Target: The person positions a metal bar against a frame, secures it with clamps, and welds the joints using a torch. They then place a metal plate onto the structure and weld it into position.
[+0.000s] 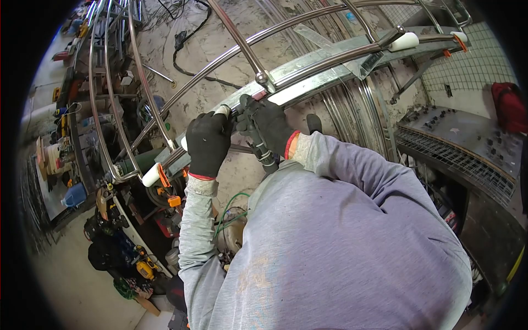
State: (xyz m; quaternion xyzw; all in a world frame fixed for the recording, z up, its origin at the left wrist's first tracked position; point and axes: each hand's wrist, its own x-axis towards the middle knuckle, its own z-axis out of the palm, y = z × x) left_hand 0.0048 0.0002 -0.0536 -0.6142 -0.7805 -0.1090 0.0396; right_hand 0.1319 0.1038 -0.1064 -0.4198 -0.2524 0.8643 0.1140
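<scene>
A stained workshop floor (220,36) spread beneath the curved metal railing (330,64), which lay along a pale flat beam (300,91) just beyond my hands. My gloved right hand (270,122) clasped a dark tool (266,156); my left (209,140) curled at the railing, its hold unclear.

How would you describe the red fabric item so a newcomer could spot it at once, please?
Look right, to the grey metal table with dark fittings. Just beyond it, beside the gridded panel, is the bulky fabric item, red among grey neighbours.
</scene>
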